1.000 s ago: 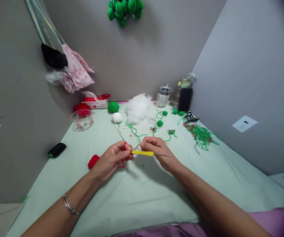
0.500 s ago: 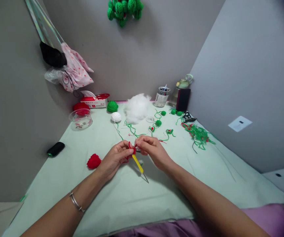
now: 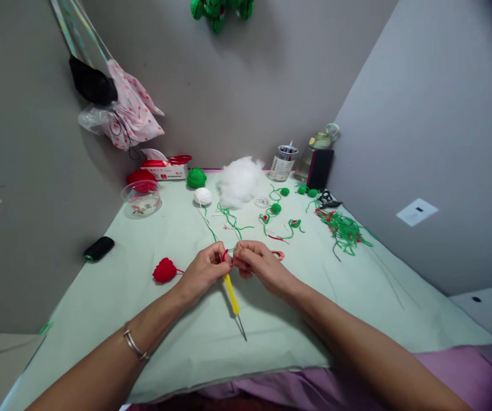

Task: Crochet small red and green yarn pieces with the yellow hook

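My left hand [image 3: 207, 268] is closed around a yellow-handled crochet hook [image 3: 231, 294], whose bare metal end points down toward me. A loop of red yarn [image 3: 225, 254] shows at its fingertips. My right hand [image 3: 258, 262] is pinched against the left fingertips, with a bit of red yarn between the two hands; the fingers hide most of it. To the left lies a red yarn ball [image 3: 164, 270], its strand running under my left hand. An orange-red handled tool [image 3: 278, 255] pokes out just beyond my right hand, partly hidden.
White stuffing [image 3: 241, 182], a green yarn ball [image 3: 196, 178] and a white yarn ball [image 3: 202, 197] are at the back. Small green crocheted pieces [image 3: 275, 209] and a tangle of yarn scraps [image 3: 349, 233] lie right. A clear tub [image 3: 142, 206] and black case [image 3: 99, 249] stand left.
The crochet hook has swung to point more steeply down. Both hands remain pinched together at the red yarn. The orange-red handle now shows beside my right hand, and the view has tipped slightly down.
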`<state>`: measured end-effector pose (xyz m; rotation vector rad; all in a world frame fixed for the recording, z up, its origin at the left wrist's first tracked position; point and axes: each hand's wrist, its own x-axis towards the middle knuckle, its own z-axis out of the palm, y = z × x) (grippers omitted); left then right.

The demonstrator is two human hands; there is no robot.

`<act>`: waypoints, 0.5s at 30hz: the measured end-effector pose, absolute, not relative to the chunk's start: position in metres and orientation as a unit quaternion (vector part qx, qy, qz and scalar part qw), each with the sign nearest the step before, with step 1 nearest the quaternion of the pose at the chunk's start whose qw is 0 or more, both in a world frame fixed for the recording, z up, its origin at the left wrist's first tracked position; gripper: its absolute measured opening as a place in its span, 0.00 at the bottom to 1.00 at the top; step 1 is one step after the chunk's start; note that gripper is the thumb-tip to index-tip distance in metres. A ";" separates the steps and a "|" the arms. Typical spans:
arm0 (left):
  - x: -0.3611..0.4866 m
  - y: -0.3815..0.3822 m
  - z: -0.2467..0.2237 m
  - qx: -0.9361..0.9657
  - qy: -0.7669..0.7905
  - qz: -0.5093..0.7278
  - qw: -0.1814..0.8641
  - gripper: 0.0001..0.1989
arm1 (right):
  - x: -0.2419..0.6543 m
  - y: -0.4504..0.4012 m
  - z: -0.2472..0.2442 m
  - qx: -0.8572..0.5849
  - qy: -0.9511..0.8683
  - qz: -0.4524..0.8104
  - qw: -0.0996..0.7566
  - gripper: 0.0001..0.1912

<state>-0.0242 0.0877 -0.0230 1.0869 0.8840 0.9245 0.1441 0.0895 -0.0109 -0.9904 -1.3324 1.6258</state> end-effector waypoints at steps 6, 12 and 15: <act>-0.034 0.090 -0.024 0.463 0.401 0.414 0.673 0.08 | 0.153 0.099 -0.010 -0.414 -0.592 0.565 0.398 0.16; -0.037 0.095 -0.031 0.455 0.430 0.424 0.654 0.07 | 0.157 0.096 -0.017 -0.461 -0.675 0.356 0.453 0.09; -0.037 0.093 -0.032 0.455 0.435 0.427 0.650 0.06 | 0.155 0.089 -0.023 -0.433 -0.782 0.189 0.407 0.11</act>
